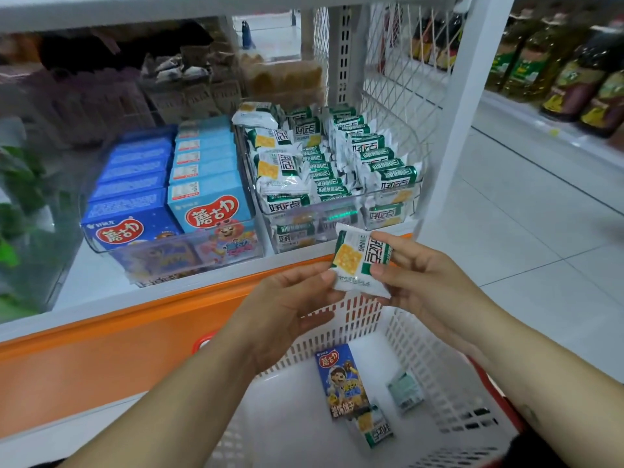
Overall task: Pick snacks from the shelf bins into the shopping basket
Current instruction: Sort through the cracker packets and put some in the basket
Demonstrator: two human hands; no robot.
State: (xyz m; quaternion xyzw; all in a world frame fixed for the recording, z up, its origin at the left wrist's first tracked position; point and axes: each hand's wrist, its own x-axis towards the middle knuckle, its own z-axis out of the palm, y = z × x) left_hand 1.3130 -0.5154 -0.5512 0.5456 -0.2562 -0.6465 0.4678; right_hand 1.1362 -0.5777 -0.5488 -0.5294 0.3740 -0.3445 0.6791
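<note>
A green-and-white cracker packet [358,261] is held between both hands above the white shopping basket [439,373]. My left hand [287,305] pinches its lower left corner and my right hand [415,275] pinches its right side. The packet hangs just in front of the clear bin [337,214] full of the same packets. Inside the basket lie a dark blue snack box [341,380] and two cracker packets [374,425] [405,390].
A second clear bin [169,244] to the left holds dark blue and light blue snack boxes. An orange shelf front [118,342] runs below the bins. A white shelf post [466,96] stands on the right, with bottles [574,79] across the aisle.
</note>
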